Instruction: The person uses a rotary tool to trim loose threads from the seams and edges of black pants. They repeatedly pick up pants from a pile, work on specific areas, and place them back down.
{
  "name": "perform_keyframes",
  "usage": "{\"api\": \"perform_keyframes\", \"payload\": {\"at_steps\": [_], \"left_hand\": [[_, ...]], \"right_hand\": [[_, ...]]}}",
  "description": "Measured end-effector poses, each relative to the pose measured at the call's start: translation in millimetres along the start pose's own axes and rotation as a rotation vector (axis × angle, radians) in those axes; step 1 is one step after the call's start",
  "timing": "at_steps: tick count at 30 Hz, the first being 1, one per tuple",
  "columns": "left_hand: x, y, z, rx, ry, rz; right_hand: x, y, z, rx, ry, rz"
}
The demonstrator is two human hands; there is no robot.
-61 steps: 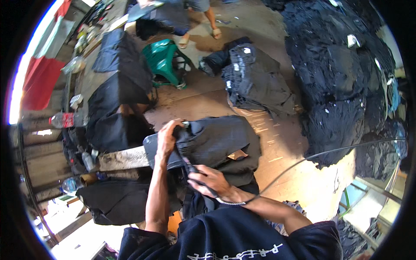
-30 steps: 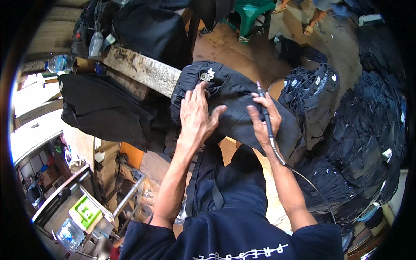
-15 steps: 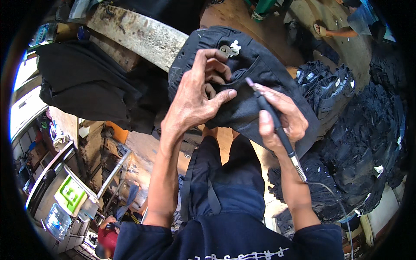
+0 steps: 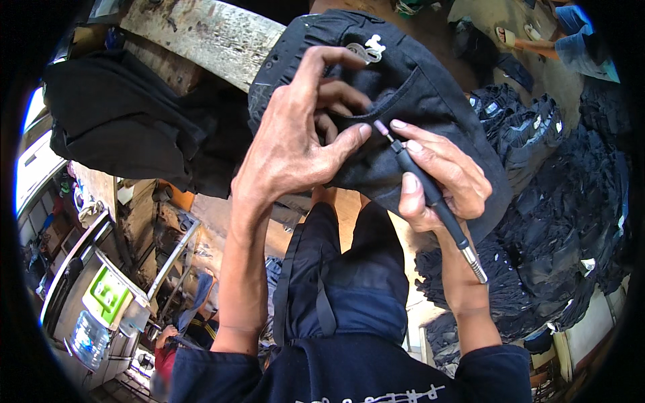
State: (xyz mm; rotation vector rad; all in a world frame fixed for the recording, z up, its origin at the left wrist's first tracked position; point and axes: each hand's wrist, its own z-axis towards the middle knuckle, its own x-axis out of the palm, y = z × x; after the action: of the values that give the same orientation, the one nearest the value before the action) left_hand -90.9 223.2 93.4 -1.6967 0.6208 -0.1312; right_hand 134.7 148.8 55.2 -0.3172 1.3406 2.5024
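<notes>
A black garment (image 4: 430, 107) with a curved, stitched pocket opening is draped over the end of a wooden board in front of me. My left hand (image 4: 289, 134) lies on it, fingers curled at the pocket opening and thumb pressed on the cloth below. My right hand (image 4: 447, 171) grips a slim black rotary tool (image 4: 430, 188) like a pen. Its small pinkish grinding tip (image 4: 381, 127) sits close to the pocket edge, near my left thumb. I cannot tell whether the tip touches the cloth. Beyond my left fingers lie small whitish pieces (image 4: 369, 49), one of them ring-shaped.
The worn wooden board (image 4: 201, 37) runs off to the far left. More black cloth (image 4: 121, 121) hangs beside it. A big heap of dark garments (image 4: 544, 208) fills the right side. At lower left are a green-and-white tray (image 4: 107, 295) and a water bottle (image 4: 91, 339). Another person's foot (image 4: 505, 38) shows at upper right.
Both hands and the garment sit slightly higher in view. The tool's tip has moved a little toward my left thumb, and my right index finger is straighter.
</notes>
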Motion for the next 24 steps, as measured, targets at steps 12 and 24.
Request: {"api": "perform_keyframes", "payload": {"at_steps": [12, 24], "left_hand": [[-2.7, 0.1, -0.5, -0.088, 0.058, -0.048], [-1.6, 9.9, -0.6, -0.001, 0.013, -0.130]], "right_hand": [[2.6, 0.7, 5.5, 0.026, -0.022, 0.037], [2.9, 0.0, 7.6, 0.038, 0.052, -0.007]]}}
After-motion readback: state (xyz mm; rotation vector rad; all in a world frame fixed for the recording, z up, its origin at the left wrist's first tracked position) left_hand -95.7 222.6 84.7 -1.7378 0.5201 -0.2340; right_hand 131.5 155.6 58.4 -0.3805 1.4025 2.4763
